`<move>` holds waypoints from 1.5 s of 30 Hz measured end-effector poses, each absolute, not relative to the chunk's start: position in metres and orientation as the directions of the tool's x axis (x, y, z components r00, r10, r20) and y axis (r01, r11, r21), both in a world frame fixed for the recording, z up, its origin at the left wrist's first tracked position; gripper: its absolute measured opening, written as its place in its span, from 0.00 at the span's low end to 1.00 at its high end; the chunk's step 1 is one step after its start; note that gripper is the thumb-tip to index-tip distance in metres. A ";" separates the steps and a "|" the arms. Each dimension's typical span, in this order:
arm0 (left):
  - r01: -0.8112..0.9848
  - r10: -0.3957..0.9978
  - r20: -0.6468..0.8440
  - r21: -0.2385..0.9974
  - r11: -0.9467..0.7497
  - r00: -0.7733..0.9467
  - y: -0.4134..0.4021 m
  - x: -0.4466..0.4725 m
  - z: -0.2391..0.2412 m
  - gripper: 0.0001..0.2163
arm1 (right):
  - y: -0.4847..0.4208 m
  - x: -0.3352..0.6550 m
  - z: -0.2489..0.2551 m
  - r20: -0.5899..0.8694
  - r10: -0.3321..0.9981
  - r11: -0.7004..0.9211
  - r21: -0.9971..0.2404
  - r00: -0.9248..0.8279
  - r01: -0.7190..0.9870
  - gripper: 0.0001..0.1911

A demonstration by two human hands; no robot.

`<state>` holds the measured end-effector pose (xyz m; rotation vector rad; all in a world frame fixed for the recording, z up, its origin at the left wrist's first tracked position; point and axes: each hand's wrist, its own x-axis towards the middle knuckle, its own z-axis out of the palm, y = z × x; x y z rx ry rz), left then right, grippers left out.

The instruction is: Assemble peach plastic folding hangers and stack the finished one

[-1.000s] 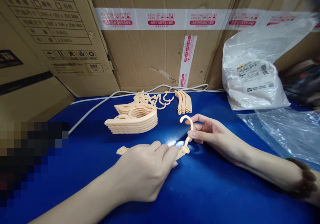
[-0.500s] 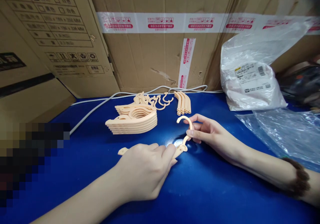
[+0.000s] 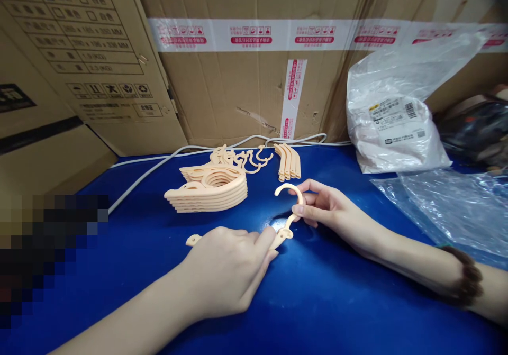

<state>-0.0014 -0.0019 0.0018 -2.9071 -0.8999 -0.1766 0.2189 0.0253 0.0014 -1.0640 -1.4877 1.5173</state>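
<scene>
My left hand [image 3: 228,270] lies fingers down over a peach plastic hanger arm [image 3: 193,239] on the blue table [image 3: 317,302], gripping it; only the arm's left tip shows. My right hand [image 3: 329,209] pinches the shaft of a peach hook [image 3: 289,196], whose base meets the arm at my left fingertips. Behind them sits a stack of finished peach hangers [image 3: 210,188]. Farther back lie several loose hooks [image 3: 248,160] and a small bundle of curved arms [image 3: 289,161].
Cardboard boxes [image 3: 246,64] wall off the back and left. A white cable [image 3: 159,165] runs along the table's far edge. A labelled plastic bag of parts [image 3: 392,125] and an empty clear bag [image 3: 448,207] lie at the right.
Both hands and the hook with its arm have shifted slightly left. The grip of each hand is unchanged.
</scene>
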 end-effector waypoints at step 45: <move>0.727 0.720 -0.105 0.137 -0.673 0.686 -0.004 0.003 0.015 0.13 | 0.022 0.220 0.004 0.014 0.870 0.056 -0.996 -0.492 0.071 0.20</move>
